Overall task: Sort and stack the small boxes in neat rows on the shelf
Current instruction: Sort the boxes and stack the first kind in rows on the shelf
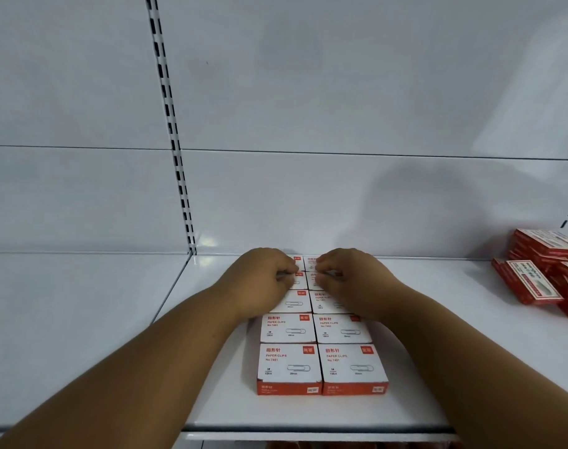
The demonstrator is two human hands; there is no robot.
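Observation:
Small white-topped, red-sided paper clip boxes (321, 367) lie flat in two neat columns, several deep, running from the front of the white shelf (438, 351) to its back wall. My left hand (263, 280) rests on the left column near the back, fingers curled over a box there. My right hand (350, 280) mirrors it on the right column, fingers bent on a rear box. Both hands hide most of the rear boxes. Whether either hand grips a box or just presses on it cannot be told.
A loose pile of red boxes (541, 270) lies at the far right of the shelf. A slotted upright rail (175, 150) runs down the back panel on the left. The shelf's front lip (308, 429) is at the bottom.

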